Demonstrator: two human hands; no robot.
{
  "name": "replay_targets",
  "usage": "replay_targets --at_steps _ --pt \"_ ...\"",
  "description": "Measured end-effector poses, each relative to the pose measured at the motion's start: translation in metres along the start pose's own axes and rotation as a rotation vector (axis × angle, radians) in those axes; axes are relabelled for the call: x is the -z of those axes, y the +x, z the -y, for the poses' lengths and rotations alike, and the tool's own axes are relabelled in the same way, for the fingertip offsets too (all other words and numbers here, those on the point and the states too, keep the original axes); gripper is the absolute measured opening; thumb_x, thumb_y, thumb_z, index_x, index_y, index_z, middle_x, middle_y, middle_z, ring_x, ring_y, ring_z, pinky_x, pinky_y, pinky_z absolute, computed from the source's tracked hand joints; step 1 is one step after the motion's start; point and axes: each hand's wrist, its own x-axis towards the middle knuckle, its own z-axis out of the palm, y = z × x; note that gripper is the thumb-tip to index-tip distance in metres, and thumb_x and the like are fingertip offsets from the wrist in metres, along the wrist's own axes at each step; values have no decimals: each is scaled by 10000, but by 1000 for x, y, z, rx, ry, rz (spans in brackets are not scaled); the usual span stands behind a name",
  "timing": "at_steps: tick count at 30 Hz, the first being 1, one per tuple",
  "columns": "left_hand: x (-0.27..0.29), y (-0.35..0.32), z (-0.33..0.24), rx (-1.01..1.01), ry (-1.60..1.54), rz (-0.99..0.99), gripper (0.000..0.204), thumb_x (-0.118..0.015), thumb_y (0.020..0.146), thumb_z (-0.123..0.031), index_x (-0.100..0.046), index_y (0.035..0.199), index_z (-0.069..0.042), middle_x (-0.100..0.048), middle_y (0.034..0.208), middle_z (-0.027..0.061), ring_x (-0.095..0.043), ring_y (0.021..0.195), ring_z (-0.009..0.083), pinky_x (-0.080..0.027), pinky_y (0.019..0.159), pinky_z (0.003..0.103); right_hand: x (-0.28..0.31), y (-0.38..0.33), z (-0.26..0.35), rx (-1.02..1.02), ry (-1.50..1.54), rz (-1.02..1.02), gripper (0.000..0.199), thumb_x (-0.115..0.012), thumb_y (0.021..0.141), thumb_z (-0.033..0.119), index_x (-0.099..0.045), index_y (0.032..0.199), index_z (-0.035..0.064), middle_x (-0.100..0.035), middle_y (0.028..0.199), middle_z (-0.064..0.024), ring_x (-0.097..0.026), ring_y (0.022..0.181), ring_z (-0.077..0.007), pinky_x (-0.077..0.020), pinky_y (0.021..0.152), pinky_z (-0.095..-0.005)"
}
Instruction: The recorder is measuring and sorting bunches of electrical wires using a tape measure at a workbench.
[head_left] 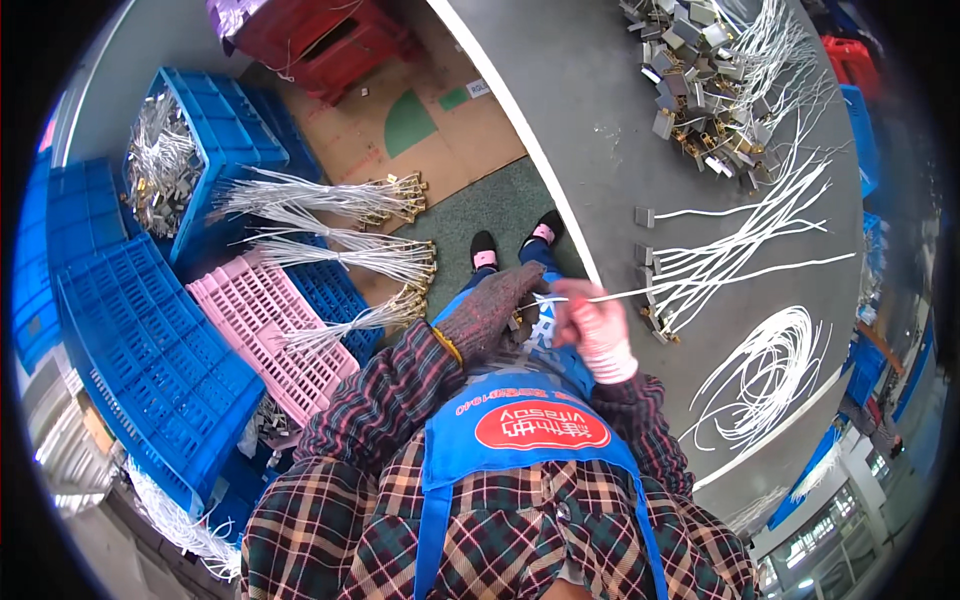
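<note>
My left hand [492, 312], in a dark grey knit glove, is closed in front of my apron around a small piece that I cannot make out. Just to its right, my right hand [600, 335], blurred and wearing a pale covering with reddish fingers, pinches a white cable [780, 268]. One end of that cable runs to the left hand; the other stretches right across the grey table [590, 150]. Beside the right hand, several white cables with small grey metal blocks [645, 256] lie fanned out on the table.
A heap of grey blocks with cables [690, 80] covers the table's far part; a loose coil of white cable [765, 375] lies nearer. Cable bundles [370, 250] rest at left beside a pink crate [270, 320] and blue crates [150, 360]. A red stool [330, 50] stands beyond.
</note>
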Motion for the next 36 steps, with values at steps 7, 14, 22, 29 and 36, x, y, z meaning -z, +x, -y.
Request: replay_targets --at_steps 7,14,22,29,36 --pt "6 0 -6 218 -212 85 301 -528 758 -20 -480 1056 -19 -479 612 20 -476 509 104 -346 450 242 19 -14 31 192 75 -296 343 -598 870 316 -520 932 -12 -453 570 -39 -433 418 -123 -450 429 -299" --pt "9 5 1 81 46 130 510 -669 586 34 -490 1062 -12 -553 780 109 -581 768 262 -465 695 344 0 -13 4 203 88 -203 301 -575 892 267 -519 922 -28 -495 591 -72 -463 423 -137 -472 451 -315" --pt "12 13 4 -231 263 158 242 -605 687 -53 -522 913 -24 -540 751 56 -498 637 178 -410 584 307 -4 -10 1 67 126 -220 319 -556 901 258 -533 989 -48 -495 631 -63 -469 471 -118 -480 463 -288" --pt "44 -2 37 243 29 61 158 -619 650 -169 -551 707 -38 -521 654 114 -503 602 295 -403 565 349 71 -2 5 143 422 -381 423 -603 857 319 -519 1067 -39 -570 902 -131 -517 559 -156 -493 471 -349" --pt "112 -51 133 180 349 187 226 -523 830 -198 -568 686 -30 -529 630 45 -522 572 132 -409 533 279 160 -15 63 438 498 -742 389 -605 862 268 -534 1102 -29 -590 844 -119 -537 511 -163 -488 437 -334"
